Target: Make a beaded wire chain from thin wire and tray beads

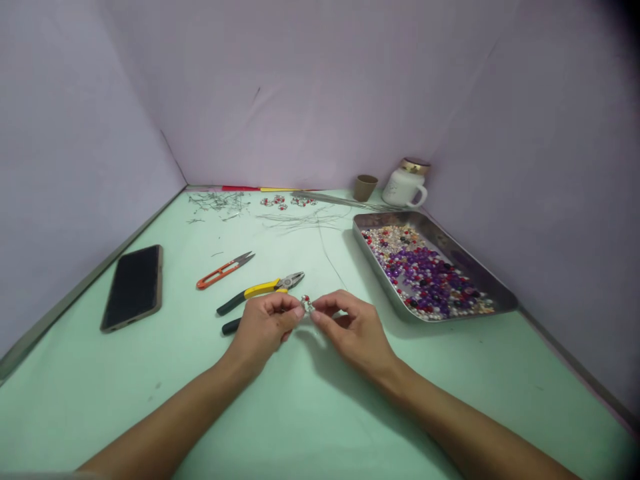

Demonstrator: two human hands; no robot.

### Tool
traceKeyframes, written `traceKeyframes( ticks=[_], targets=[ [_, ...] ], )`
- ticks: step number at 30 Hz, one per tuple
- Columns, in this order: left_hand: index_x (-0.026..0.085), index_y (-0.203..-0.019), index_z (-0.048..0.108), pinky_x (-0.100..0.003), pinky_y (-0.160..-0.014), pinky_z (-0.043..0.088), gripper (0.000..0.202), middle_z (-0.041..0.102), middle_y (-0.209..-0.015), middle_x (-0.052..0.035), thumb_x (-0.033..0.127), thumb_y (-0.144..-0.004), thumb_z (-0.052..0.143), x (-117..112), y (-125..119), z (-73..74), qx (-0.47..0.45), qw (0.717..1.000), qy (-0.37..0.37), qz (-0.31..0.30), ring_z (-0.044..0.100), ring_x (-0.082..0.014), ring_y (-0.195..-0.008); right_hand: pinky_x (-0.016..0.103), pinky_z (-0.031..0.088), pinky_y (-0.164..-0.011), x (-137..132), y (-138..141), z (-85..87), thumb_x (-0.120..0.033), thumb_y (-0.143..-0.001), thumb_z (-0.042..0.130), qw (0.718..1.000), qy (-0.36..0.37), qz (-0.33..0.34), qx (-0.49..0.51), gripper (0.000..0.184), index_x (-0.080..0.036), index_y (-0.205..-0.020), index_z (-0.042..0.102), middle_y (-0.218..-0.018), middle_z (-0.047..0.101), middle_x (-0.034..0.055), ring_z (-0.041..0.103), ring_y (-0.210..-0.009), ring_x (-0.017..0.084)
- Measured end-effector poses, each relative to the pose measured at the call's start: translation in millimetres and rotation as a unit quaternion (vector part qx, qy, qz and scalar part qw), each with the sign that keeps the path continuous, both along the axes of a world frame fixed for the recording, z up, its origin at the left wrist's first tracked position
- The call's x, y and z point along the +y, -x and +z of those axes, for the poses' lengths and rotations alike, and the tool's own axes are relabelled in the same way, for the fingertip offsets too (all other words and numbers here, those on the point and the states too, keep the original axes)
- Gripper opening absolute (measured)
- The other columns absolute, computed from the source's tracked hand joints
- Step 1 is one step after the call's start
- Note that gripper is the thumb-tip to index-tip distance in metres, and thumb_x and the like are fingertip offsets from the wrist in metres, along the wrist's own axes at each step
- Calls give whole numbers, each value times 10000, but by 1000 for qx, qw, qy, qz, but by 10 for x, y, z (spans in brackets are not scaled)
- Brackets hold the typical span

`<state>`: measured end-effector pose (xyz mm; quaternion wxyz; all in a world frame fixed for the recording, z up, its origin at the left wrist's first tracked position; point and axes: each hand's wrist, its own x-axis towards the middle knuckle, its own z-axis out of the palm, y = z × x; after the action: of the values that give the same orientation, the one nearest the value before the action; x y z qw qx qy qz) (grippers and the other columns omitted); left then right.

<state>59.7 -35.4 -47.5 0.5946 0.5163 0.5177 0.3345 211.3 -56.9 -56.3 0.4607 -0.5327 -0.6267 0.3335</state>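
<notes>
My left hand [265,327] and my right hand [353,330] meet over the green table, fingertips pinched together. Between them sits a small cluster of beads on wire [307,304], with red and silver beads showing. Both hands hold this piece from either side. A thin wire [327,257] runs from it toward the back of the table. Yellow-handled pliers [260,292] lie just behind my left hand, jaws pointing right. Orange thread snips [224,270] lie a little farther left.
A metal tray [450,248] with many purple, red and white beads stands at the right. A dark phone [133,287] lies at the left. At the back are wire pieces [217,202], finished bead flowers [287,201], a small brown cup [365,187] and a white mug [406,183].
</notes>
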Motion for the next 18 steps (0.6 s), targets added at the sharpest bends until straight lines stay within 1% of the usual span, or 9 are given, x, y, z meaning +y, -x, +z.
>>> traceKeyframes(
  ticks=[3, 5, 9, 12, 15, 18],
  targets=[
    [142, -659, 587, -186, -381, 247, 134, 393, -414, 63, 266, -701, 554, -20, -19, 27, 17, 1000, -14, -19, 316, -54, -391, 243, 463, -544, -21, 7, -14, -241, -725, 578, 1000, -4, 26, -8, 97, -178, -783, 624, -727, 601, 39, 562, -639, 134],
    [136, -644, 592, -186, -393, 268, 133, 411, -424, 59, 257, -691, 563, -35, -33, 53, 35, 999, -28, -23, 336, -55, -400, 239, 459, -547, -21, 11, -32, -233, -727, 572, 999, 6, 32, -1, 91, -179, -775, 627, -726, 600, 37, 564, -644, 134],
    [134, -642, 576, -183, -396, 283, 130, 416, -417, 64, 255, -689, 566, -48, -39, 69, 57, 997, -43, -22, 351, -54, -401, 226, 441, -504, -8, 21, -53, -235, -709, 583, 996, 73, 31, 46, 79, -169, -741, 612, -690, 602, 23, 539, -568, 112],
    [142, -667, 545, -177, -394, 309, 119, 452, -443, 63, 256, -689, 570, -44, -32, 59, 47, 998, -37, -18, 386, -54, -402, 218, 426, -478, -6, 33, -60, -243, -687, 602, 990, 109, 31, 81, 96, -161, -736, 595, -641, 593, 9, 506, -511, 95],
    [152, -696, 522, -172, -396, 334, 119, 465, -457, 70, 245, -671, 590, -39, -32, 60, 34, 999, -32, -9, 410, -53, -404, 213, 419, -467, -10, 46, -63, -242, -676, 609, 988, 115, 29, 95, 98, -160, -725, 590, -627, 586, 2, 494, -495, 89],
    [147, -684, 529, -171, -386, 328, 103, 462, -435, 71, 232, -666, 584, -42, -39, 73, 35, 999, -26, -16, 402, -51, -385, 212, 421, -464, -12, 52, -61, -250, -668, 617, 988, 110, 28, 101, 104, -161, -715, 588, -624, 586, 3, 501, -499, 92]
  ],
)
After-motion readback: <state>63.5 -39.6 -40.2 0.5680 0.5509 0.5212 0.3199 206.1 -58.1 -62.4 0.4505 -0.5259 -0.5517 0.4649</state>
